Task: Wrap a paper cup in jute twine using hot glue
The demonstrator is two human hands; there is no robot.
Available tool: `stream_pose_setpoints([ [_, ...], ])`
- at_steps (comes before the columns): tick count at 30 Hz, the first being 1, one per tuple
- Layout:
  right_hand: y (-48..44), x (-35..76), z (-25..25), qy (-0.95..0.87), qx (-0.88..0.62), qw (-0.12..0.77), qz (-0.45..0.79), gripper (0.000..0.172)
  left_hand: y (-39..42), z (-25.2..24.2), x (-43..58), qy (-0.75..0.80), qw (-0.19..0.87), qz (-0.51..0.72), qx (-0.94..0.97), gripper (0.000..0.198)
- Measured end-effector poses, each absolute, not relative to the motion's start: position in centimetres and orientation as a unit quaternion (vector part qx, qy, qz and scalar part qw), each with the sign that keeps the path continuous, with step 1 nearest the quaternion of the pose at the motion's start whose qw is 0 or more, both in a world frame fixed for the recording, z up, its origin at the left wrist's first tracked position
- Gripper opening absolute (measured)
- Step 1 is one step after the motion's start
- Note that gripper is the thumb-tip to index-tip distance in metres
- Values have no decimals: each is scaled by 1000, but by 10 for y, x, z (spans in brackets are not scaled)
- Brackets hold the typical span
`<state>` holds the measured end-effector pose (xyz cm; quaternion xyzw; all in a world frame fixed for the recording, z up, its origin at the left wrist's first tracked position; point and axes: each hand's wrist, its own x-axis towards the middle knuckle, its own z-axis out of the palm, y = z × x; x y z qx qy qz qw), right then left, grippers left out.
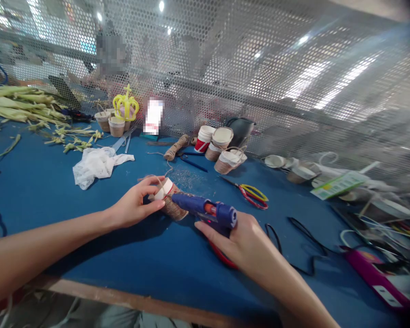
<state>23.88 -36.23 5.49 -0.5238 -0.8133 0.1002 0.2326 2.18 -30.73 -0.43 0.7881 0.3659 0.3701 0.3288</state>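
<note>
cup [168,197]: on its side on the blue table [89,218], near the front edge, between both hands; brown twine wrap over the lower part, white band bare at the rim end.
left hand [135,206]: thumb and fingertips closed on the rim end, pinning the cup down; loose strand [150,176] looped over the fingers.
right hand [244,241]: fingers wrapped round the handle of the glue gun [205,208].
nozzle: aimed left at the edge of the wrap; touching or just short, cannot tell.
bead: probably best thin, laid just ahead of the last turn.
turning: slow roll from the left hand, strand taut.
risk: fingertips close to hot glue; safer well back on the bare band.
cord [304,228]: near the right wrist, worth minding.
</note>
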Motion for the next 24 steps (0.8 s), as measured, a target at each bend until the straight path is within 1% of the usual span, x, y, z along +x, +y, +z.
stream_pose_setpoints([
  [6,-361,238,57,-802,-537,239,105,16,-307,-5,21,366,335,367,786,13],
  [10,-363,238,57,-803,-535,234,115,14,-307,-5,22,365,330,367,789,14],
  [18,-364,237,56,-805,-536,232,103,15,-307,-6,22,366,328,370,789,13],
  [21,-364,237,56,-805,-539,221,110,13,-307,-6,22,364,325,372,790,14],
  [24,-363,237,57,-794,-549,230,125,14,-307,-5,22,363,326,370,791,14],
])
